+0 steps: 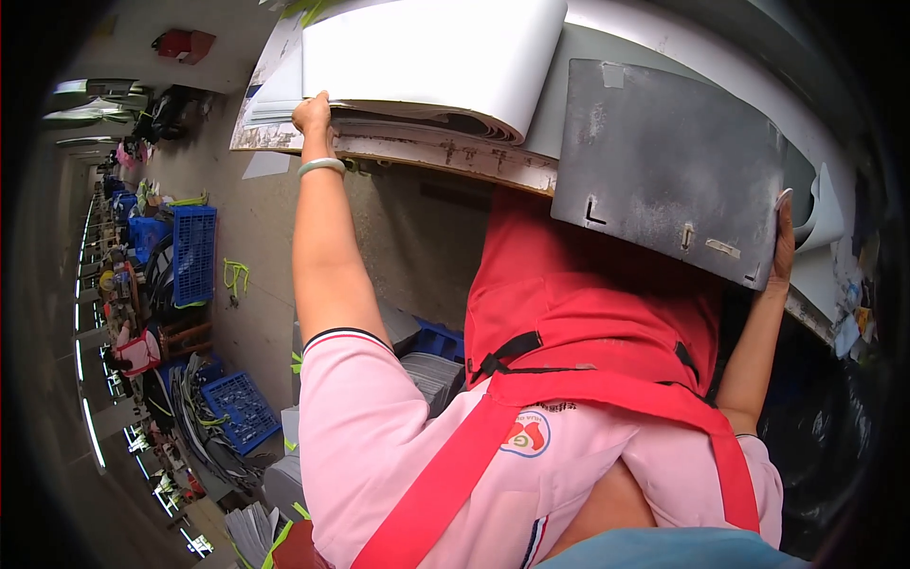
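Note:
My left hand (313, 114) is closed on the near left corner of a large white sheet (417, 52), which lies folded over in a stack on the worktable. The sheet's right end curves round in a loose bend, with layered edges showing beneath it. My right hand (785, 242) grips the right edge of a dark grey rectangular board (673, 161). This board is tilted over the table's near edge, in front of my apron, and has small cut-out slots and bits of tape on it. The fingers under the board are hidden.
The worktable (427, 155) has a worn, scuffed front edge. A grey sheet (597, 57) lies behind the board, and curled white material (823, 213) hangs at the right. Blue plastic crates (194, 256) stand on the floor at left. Grey stacked pieces (431, 379) sit beside me.

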{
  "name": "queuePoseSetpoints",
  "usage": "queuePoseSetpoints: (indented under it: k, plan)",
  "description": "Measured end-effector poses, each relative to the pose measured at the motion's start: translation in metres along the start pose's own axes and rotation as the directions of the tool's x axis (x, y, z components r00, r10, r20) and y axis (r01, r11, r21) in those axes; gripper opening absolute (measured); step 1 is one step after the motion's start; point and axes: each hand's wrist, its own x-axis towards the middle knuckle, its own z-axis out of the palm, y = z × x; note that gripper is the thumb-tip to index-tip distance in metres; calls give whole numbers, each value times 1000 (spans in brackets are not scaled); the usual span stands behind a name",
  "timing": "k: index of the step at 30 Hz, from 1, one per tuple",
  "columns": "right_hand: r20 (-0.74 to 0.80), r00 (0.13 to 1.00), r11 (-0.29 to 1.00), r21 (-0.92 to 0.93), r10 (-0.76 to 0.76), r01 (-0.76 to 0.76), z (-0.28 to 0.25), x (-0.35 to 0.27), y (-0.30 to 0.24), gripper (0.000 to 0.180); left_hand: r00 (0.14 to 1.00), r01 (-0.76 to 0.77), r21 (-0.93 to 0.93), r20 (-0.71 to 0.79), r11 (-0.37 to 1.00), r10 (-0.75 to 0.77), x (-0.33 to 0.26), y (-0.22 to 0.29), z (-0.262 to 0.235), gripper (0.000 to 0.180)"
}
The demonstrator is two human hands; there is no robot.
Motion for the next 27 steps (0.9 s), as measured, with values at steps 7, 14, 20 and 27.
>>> queuePoseSetpoints:
  k: [7, 14, 20, 27]
  plan:
    - [-66, 958, 840, -501, -277, 208, -9, 46, -16, 20, 946, -243, 192, -169, 951, 276, -46, 41, -19, 67]
    - [-113, 937, 413, -910, -331, 36, -20, 87, -45, 22, 235, -714, -591, 302, 375, 924, -298, 173, 17, 16]
    - [-119, 939, 171, -983, -322, -66, -4, 94, -38, 22, 93, -803, -472, 504, 363, 859, -348, 152, 69, 19]
    - [-66, 953, 142, -990, -296, -25, -17, 89, -42, 22, 8, -817, -472, 565, 331, 825, -344, 144, 68, 22]
